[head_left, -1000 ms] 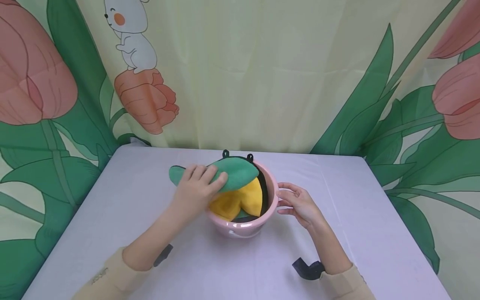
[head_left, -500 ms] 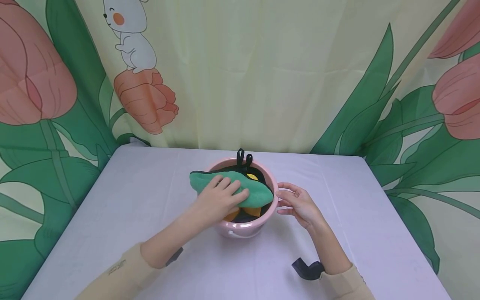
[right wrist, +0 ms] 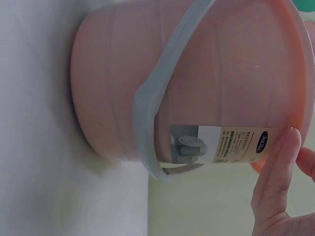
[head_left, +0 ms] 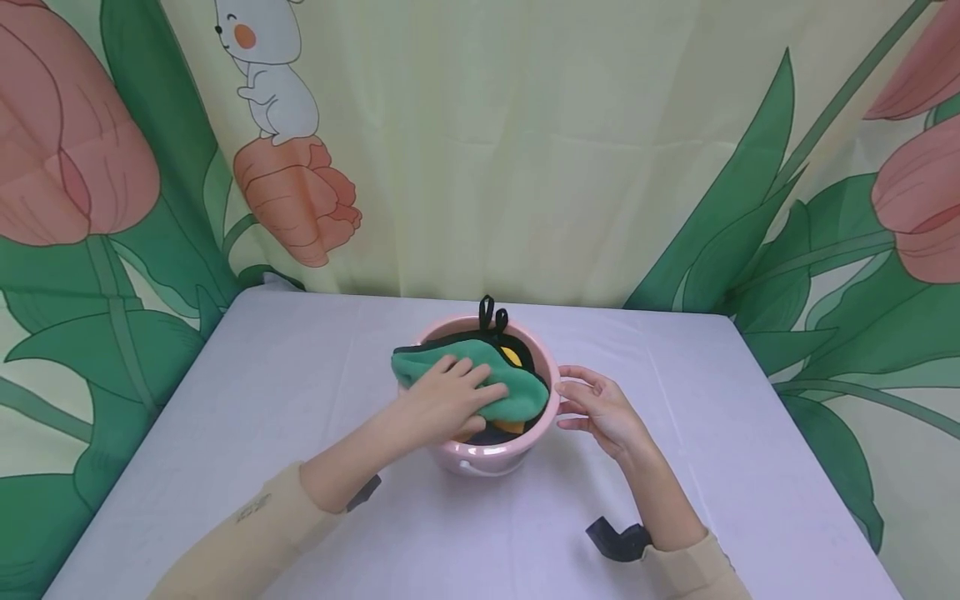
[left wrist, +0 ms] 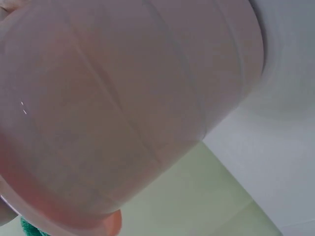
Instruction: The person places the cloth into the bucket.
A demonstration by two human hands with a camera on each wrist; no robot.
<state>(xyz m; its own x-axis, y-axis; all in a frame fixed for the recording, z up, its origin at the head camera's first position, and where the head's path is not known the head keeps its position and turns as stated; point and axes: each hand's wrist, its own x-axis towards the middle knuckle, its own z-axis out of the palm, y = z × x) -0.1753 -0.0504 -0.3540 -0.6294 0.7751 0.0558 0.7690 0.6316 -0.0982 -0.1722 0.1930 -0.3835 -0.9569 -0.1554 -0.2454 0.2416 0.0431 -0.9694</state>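
Observation:
A pink bucket (head_left: pixel 487 452) stands on the table, filled with soft cloth pieces. On top lies a leaf-shaped green plush piece (head_left: pixel 517 398) with a dark edge, its left end sticking out over the rim. My left hand (head_left: pixel 446 402) rests on it with spread fingers, pressing it into the bucket. Bits of yellow cloth (head_left: pixel 511 356) show from under the green one. Beside the bucket my right hand (head_left: pixel 600 408) touches the rim with its fingertips. In the right wrist view, straight fingers (right wrist: pixel 280 169) lie against the bucket wall (right wrist: pixel 236 73) by a paper label (right wrist: pixel 234 144).
Two black loops (head_left: pixel 487 312) rise above the back rim. A pale handle (right wrist: pixel 145 113) hangs down the bucket's side. White cloth covers the table (head_left: pixel 675 375), and a printed curtain (head_left: pixel 487 150) stands behind it. Black wrist mounts (head_left: pixel 618 539) sit under the forearms.
My left hand has moved right and lower with the green plush piece, laying it over the yellow cloth inside the bucket. The black loops shifted right. My right hand has stayed at the rim.

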